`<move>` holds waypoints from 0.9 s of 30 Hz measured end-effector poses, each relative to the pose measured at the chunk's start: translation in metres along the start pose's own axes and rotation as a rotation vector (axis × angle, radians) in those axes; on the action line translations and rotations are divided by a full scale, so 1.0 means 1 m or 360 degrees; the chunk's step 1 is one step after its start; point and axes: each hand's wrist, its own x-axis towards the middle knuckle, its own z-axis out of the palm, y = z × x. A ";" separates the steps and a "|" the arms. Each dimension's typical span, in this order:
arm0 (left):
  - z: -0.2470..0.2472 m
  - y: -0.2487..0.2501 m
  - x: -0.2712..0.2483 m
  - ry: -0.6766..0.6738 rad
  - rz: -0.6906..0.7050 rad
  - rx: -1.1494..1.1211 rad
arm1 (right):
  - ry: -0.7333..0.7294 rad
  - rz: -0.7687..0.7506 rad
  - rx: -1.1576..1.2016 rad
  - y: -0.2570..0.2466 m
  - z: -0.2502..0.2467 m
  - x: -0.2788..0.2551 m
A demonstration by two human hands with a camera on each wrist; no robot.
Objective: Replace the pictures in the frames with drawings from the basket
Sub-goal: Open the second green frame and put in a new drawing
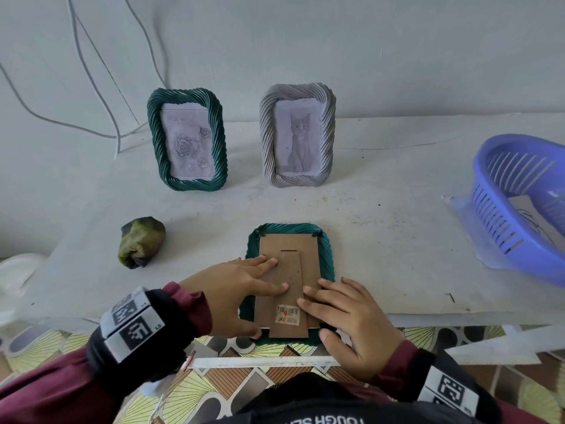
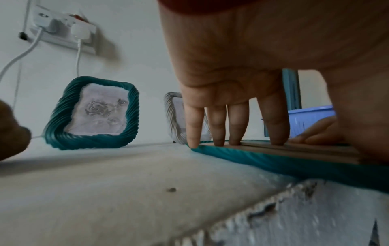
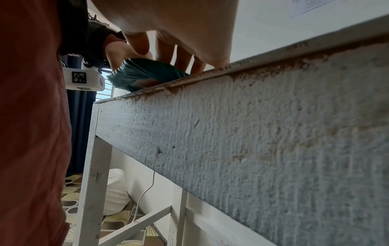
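Head view shows a teal frame [image 1: 324,240] lying face down at the near edge of the tabletop [image 1: 382,209], its cardboard backing [image 1: 305,258] and folded stand [image 1: 290,298] turned up, which I judge is so the back can be opened or closed to swap the picture. Its near end overhangs the tabletop's edge, probably to let thumbs reach the lower rim.

Both hands lie on it. The left hand [image 1: 235,289] has straight fingers spread flat across the backing and stand, with the thumb down at the frame's lower left corner; it presses rather than grips. In the left wrist view those fingertips [image 2: 219,141] stand on the cardboard, the little finger at the teal rim. The right hand [image 1: 351,319] rests its fingers flat on the lower right of the backing beside the barcode sticker [image 1: 286,315], thumb at the lower right corner; nothing is pinched that I can see. Whether the corner tabs at the far end are locked I cannot tell.

Two frames stand upright against the wall, well beyond the hands: a green one with a rose drawing [image 1: 187,139] and a grey one with a cat drawing [image 1: 298,134], seemingly done. The blue basket [image 1: 501,209] sits far to the right with a sheet of paper [image 1: 533,215] inside, out of immediate reach of the right hand. A crumpled greenish cloth [image 1: 141,241] lies left of the frame.
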 end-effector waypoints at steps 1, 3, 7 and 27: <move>-0.002 0.001 0.001 -0.0026 -0.0005 0.0045 | 0.0009 0.0000 0.0001 0.000 0.000 0.001; -0.006 0.003 0.003 -0.0087 -0.0008 0.0125 | 0.0019 -0.0001 0.0000 0.000 -0.001 0.002; -0.009 0.006 0.007 -0.0196 0.0009 0.0268 | 0.0017 0.0011 0.0003 0.000 -0.001 0.003; -0.006 -0.005 0.003 0.0197 0.0039 -0.0110 | -0.0006 0.0138 0.0184 -0.001 -0.002 0.005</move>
